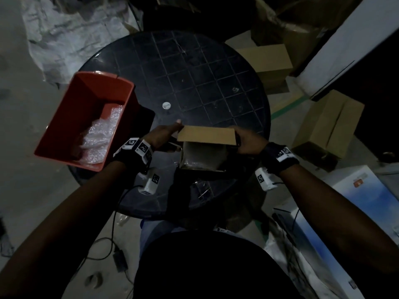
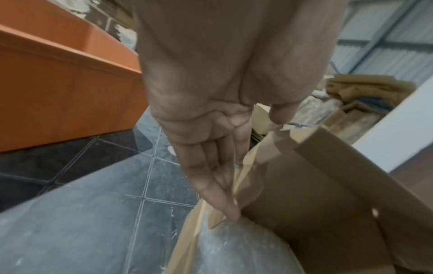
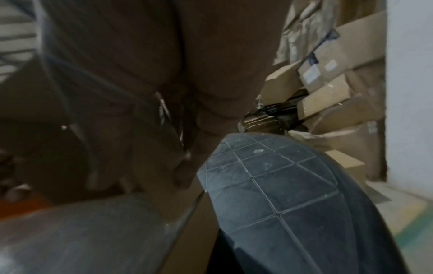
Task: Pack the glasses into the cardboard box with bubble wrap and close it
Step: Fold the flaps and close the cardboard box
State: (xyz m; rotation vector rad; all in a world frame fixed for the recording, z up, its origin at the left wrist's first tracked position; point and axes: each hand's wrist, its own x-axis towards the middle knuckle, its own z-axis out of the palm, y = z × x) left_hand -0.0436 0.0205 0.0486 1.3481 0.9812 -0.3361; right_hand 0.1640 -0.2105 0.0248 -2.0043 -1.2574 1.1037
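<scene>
The closing step is in hand: the box (image 1: 203,156) flap (image 1: 206,135) is pressed by the left hand (image 1: 164,134), fingers straight; the right hand (image 1: 248,141) grip cannot be told. Next, the flap must be folded down flat.

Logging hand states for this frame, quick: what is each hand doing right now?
Left hand: open, straight fingers against the cardboard box at its left flap.
Right hand: at the box's right side; grip cannot be told.

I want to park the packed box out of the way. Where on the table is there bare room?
The far half of the round table, beyond the cardboard box and right of the red bin, is bare apart from a small white disc. The near edge is crowded by both hands.
</scene>
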